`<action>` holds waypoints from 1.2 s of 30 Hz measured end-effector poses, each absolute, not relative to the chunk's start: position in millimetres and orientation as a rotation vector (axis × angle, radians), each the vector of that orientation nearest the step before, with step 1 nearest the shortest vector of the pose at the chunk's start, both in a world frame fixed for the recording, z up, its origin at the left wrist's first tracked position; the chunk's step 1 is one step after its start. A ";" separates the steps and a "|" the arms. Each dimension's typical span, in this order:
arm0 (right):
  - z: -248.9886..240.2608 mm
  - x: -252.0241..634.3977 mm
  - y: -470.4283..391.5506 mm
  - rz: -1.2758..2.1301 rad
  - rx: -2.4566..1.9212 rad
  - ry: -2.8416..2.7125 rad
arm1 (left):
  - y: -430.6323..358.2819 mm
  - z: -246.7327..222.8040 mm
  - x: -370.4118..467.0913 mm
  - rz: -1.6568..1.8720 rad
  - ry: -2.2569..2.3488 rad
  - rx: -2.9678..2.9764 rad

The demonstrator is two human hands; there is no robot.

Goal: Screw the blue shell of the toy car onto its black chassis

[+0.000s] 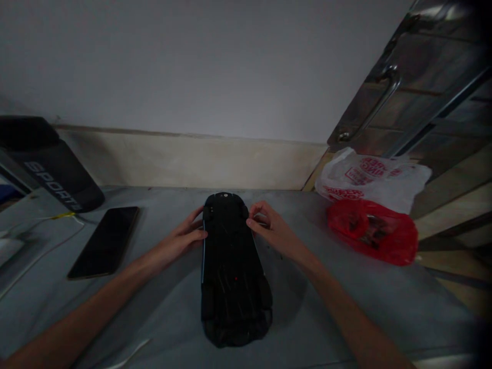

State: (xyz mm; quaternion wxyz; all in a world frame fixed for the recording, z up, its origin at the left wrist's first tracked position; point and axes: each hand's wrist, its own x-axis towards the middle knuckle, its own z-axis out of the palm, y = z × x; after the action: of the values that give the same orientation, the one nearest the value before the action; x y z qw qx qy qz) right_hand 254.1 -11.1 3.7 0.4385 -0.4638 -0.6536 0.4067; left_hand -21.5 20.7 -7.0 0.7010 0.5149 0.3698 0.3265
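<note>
A toy car [232, 256] lies upside down on the grey surface, its black underside facing up and a small red dot showing near the middle. Along its far left side, my left hand [189, 230] grips the edge, thumb on the near side and fingers partly hidden beyond it. My right hand [269, 225] is closed at the far right wheel, thumb and curled fingers against the car's side. Whether the right fingertips hold a small part as well is too dark to tell.
A smartphone [105, 243] and a dark bottle marked SPORTS [54, 164] are on the left, near a white cable [42, 251]. To the right lie a red plastic bag [395, 238] and a white printed bag [400, 187], below a metal door handle [378, 107]. A wall stands behind.
</note>
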 end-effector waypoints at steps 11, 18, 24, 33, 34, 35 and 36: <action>4.9 260.1 -8.8 0.968 -1.214 -1.672 | 17.3 -0.6 -13.6 0.791 0.836 1.239; -0.3 270.3 -2.7 0.924 -1.272 -1.671 | 18.6 0.0 -15.3 0.810 0.838 1.424; -10.7 287.0 4.7 0.862 -1.290 -1.616 | 23.8 -2.4 -20.6 0.832 1.047 1.536; -12.3 291.8 5.2 0.835 -1.384 -1.690 | 42.9 2.1 -46.3 1.003 1.694 2.228; -11.7 292.2 4.6 0.843 -1.391 -1.711 | 41.5 4.4 -47.4 0.964 1.781 2.290; -11.1 292.7 4.1 0.849 -1.396 -1.735 | 39.9 6.3 -48.2 0.922 1.850 2.334; -10.5 293.3 3.5 0.853 -1.397 -1.758 | 38.4 7.7 -48.9 0.888 1.891 2.355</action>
State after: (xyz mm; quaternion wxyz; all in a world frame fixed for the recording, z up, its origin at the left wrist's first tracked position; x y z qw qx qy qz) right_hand 293.3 3.5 -10.5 0.3615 -0.5421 -0.6825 0.3311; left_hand -48.9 38.4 7.7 -0.0034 0.7481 0.6006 0.2821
